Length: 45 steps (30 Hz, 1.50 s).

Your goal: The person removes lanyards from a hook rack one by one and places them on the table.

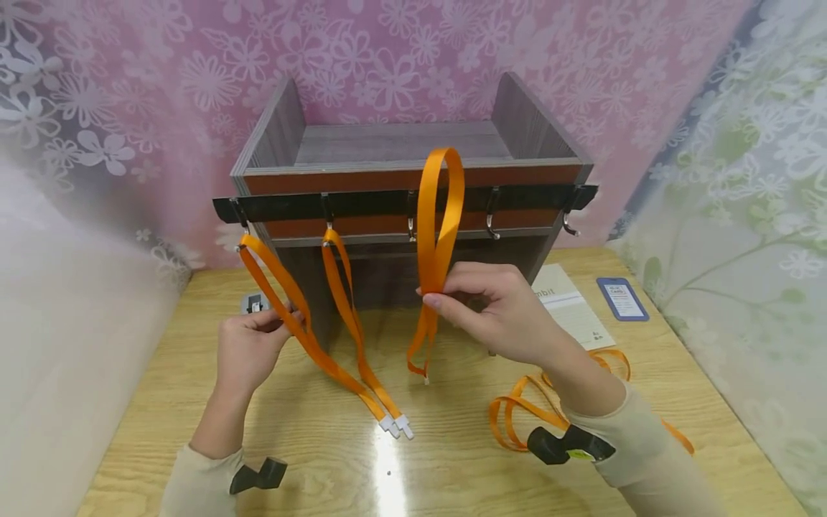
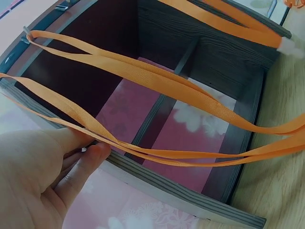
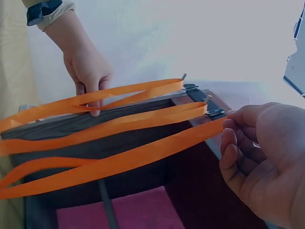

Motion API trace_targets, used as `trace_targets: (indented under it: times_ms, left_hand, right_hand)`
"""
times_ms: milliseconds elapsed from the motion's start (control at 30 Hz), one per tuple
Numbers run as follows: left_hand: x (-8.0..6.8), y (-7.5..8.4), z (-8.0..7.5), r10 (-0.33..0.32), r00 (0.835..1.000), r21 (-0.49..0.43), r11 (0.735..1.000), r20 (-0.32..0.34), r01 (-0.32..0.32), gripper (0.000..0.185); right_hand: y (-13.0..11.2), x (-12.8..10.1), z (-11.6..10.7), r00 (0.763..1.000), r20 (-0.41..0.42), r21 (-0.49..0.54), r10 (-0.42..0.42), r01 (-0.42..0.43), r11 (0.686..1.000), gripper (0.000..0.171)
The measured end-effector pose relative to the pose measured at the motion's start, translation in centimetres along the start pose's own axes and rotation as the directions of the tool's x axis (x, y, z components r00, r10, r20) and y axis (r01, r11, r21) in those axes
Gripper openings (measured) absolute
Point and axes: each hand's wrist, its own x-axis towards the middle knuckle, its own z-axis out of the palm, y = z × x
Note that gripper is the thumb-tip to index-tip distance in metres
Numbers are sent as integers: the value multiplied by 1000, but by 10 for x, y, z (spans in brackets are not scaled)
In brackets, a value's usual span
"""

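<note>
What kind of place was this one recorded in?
Probably a tabletop work corner set up indoors: a wood-grain table against a pink flowered wall, with a small grey shelf unit whose hooks carry orange straps. Whether it's a home or a studio, I can't tell.

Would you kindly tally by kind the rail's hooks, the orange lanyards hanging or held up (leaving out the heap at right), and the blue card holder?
Hooks: 5
Hanging orange lanyards: 2
Orange lanyard held up by the right hand: 1
Blue card holder: 1
Total: 9
</note>
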Motion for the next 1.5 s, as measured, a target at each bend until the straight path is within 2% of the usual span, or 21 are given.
trace_targets:
  times_ms: [167,300,433,600,700,900,1100,1500]
  left_hand:
    - [0,-2,-2,18,1000,23,1000,-26,-17,19]
    - [1,-4,-1,21,1000,18,1000,-22,-20,19]
    - [0,-3,2,34,999,32,999,-21,-33,18]
    - [2,-4,4,63,998,40,997,-21,-63,18]
    - [2,-3,5,60,998,19,998,-12,-59,19]
    - [1,-4,3,36,999,5,999,-16,-36,20]
    - [-1,-3,5,18,1000,2,1000,-23,-18,19]
    - [0,-3,4,15,999,15,1000,-31,-15,20]
  right_hand:
    - [-6,8,-6,998,5,-21,-58,59,998,16]
    - [-13,10,-11,996,1,-50,-94,94,994,13]
    - [-20,3,-13,987,-6,-59,-163,162,985,7]
    - [-26,-8,-15,975,-17,-55,-222,220,974,16]
    - [-28,-12,-16,972,-19,-43,-233,232,972,17]
    - [-29,-21,-19,973,-19,15,-230,231,973,17]
    - [-27,-33,-20,975,-12,29,-221,222,975,16]
    - [-11,-58,-18,991,-21,39,-130,131,991,10]
